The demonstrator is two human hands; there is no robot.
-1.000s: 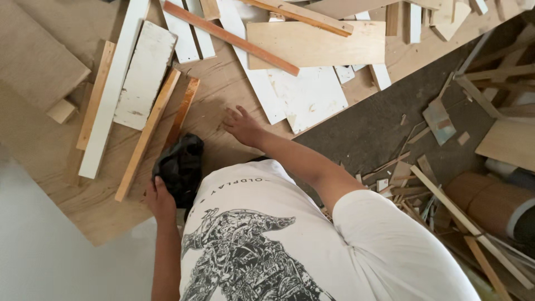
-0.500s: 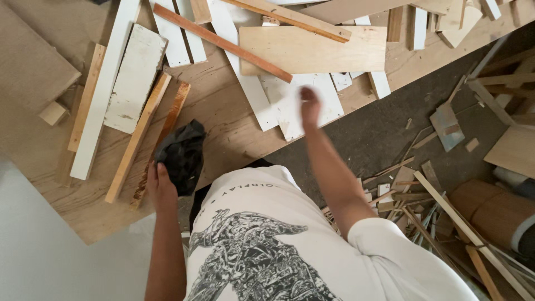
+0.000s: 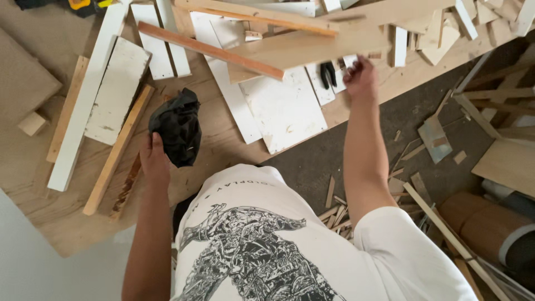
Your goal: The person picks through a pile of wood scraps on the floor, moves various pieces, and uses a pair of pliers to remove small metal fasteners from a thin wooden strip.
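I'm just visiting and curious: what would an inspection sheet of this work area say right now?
Surface: bare plywood sheet on the floor, with a grey floor strip beside it.
Job's things: wide pale board, blurred, lifted at the right hand; crumpled black cloth at the left hand.
Clutter: white painted boards, bare wood strips, a small wood block, offcuts and splinters, black pliers.
Hands: right hand up at the board's edge, grip unclear; left hand closed on the cloth.
Cables: nothing seen.
Surroundings: dark mat, brown roll, more stacked timber.
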